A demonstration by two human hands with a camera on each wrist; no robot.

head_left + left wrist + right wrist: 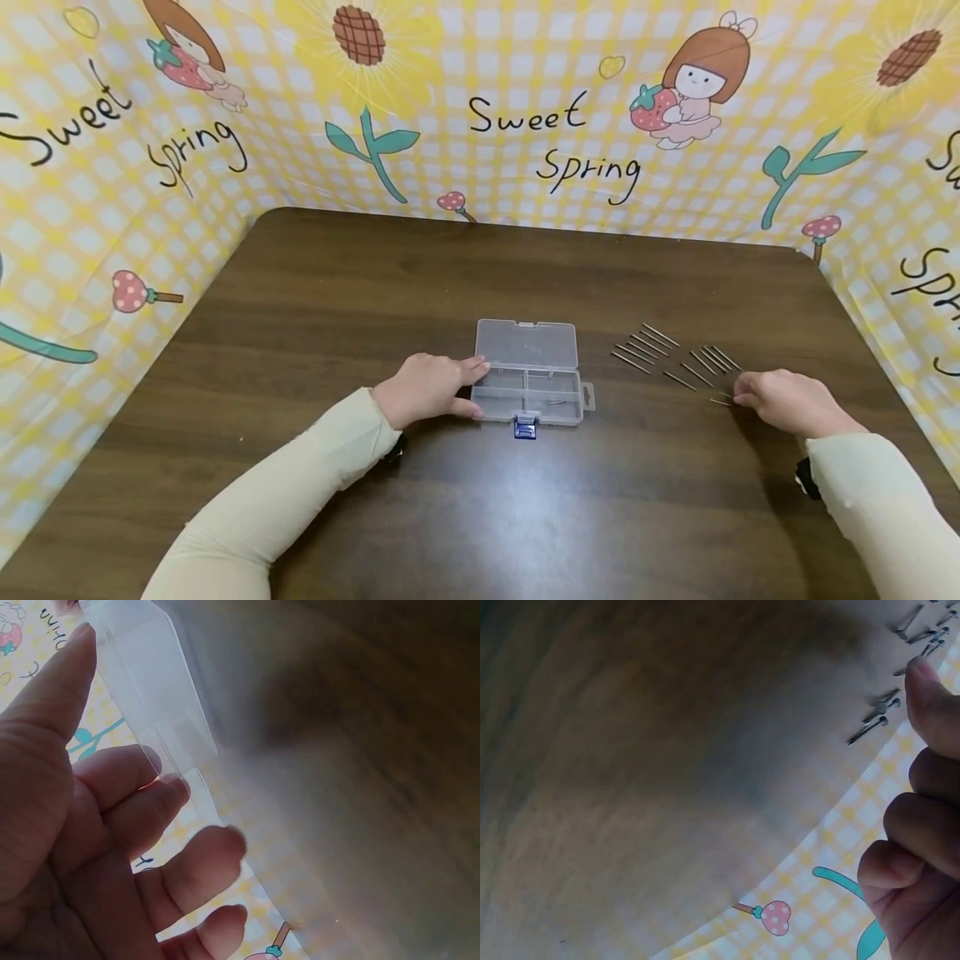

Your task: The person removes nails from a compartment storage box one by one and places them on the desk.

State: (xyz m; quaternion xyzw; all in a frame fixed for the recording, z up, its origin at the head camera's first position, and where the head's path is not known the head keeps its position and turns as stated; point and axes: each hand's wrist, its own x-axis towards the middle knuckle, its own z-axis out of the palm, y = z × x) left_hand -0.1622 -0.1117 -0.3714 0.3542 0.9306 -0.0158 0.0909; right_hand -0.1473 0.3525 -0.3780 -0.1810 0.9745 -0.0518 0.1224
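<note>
My left hand [427, 387] rests at the left side of a clear plastic compartment box [581, 412], with its thumb at the front left corner and fingertips near the hinge. The box's lid [527, 345] is swung back, and its blue latch [526, 428] hangs down in front. A few small metal pieces [556, 402] lie inside. At the right, my right hand [783, 400] pinches a small nail [725, 394] near the tabletop; its tip is partly hidden by the fingers. Another short nail [720, 403] lies beside the fingertips.
Several longer nails [632, 361] lie slanted between the box and the right hand, with more nails [726, 358] just behind that hand. A brown wooden table [375, 283] carries everything. Yellow checked cloth [525, 183] hangs along its back and sides.
</note>
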